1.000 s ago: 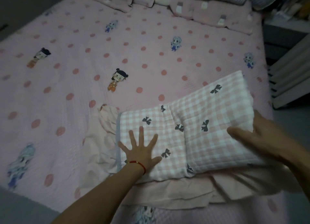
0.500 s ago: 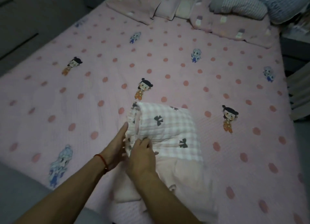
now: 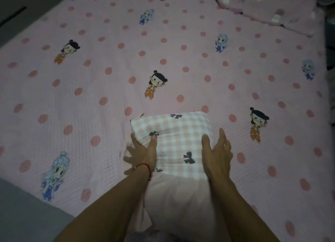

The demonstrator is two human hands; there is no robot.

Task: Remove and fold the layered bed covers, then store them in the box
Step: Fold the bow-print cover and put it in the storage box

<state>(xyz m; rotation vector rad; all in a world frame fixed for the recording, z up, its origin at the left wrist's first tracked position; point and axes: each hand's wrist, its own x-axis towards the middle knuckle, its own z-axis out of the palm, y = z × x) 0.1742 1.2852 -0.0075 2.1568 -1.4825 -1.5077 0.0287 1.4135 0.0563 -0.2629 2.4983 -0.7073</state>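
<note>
A folded pink-and-white checked cover (image 3: 176, 142) with black bows lies near the bed's front edge, its plain pink underside showing towards me. My left hand (image 3: 142, 153), with a red string at the wrist, lies against the bundle's left side, thumb on top and fingers spread. My right hand (image 3: 216, 152) presses flat against the right side, thumb on top. Both hands squeeze the bundle between them. Below it the polka-dot pink cover (image 3: 108, 89) with cartoon figures is still spread over the bed. No box is in view.
Pink pillows (image 3: 268, 15) lie along the head of the bed at the top. Grey floor (image 3: 23, 214) shows at the lower left. A dark gap runs beside the bed's right edge.
The long checked bundle has been folded over into a compact square. My hands moved from its left end to either side of it, and my view has shifted closer.
</note>
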